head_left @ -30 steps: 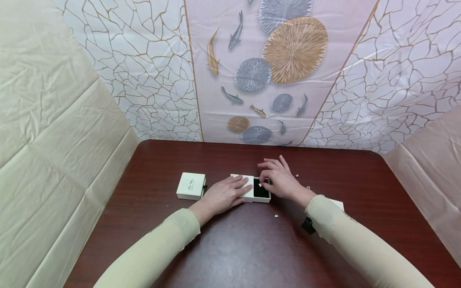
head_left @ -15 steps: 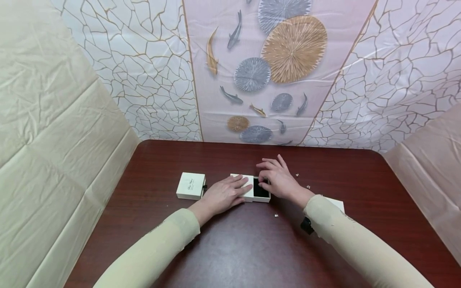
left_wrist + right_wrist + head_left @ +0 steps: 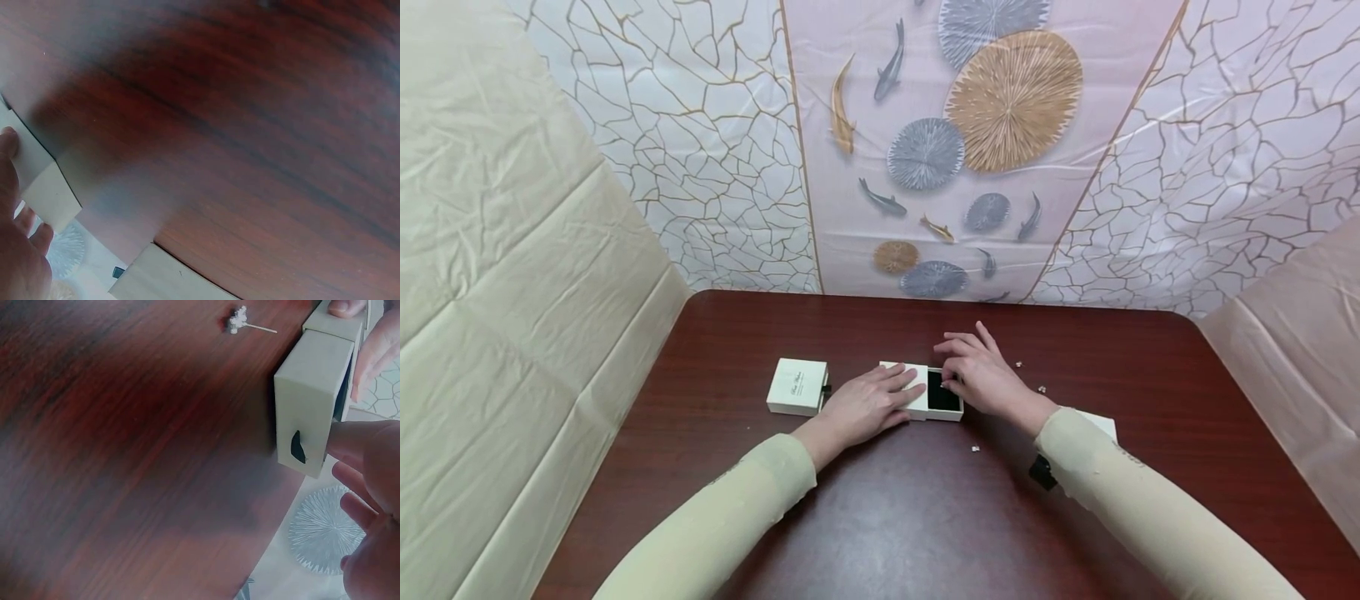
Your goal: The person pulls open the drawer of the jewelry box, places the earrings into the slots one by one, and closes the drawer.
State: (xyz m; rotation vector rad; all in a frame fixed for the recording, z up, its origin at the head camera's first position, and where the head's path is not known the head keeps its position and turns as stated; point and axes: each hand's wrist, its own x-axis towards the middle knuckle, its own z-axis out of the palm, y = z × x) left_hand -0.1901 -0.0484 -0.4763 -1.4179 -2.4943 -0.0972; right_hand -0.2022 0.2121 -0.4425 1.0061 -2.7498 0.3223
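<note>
A white drawer-style jewelry box (image 3: 919, 408) lies mid-table, its tray (image 3: 945, 416) pulled partly out to the right and showing a black lining (image 3: 942, 400). My left hand (image 3: 867, 406) rests spread over the sleeve, fingers straight across the top and the thumb against its near side. Over the tray, my right hand (image 3: 988, 383) pinches a tiny white earring (image 3: 943, 384) between thumb and index finger; the other fingers stay raised. In the right wrist view, that hand's fingertips are hidden behind the tray wall. A white flower-like stud earring (image 3: 238, 320) with a thin post lies near the box.
Another white lettered box (image 3: 797, 387) with a black tab stands to the left. Two small white pieces, one of them a white bit (image 3: 1042, 390), lie beyond the right forearm. A white flat item (image 3: 1101, 425) is partly covered by the right sleeve. Patterned cloth hangs behind the table.
My right fingertips shift slightly over the tray; the small white earring, out of sight half a second ago, shows again. My left hand and the boxes stay put.
</note>
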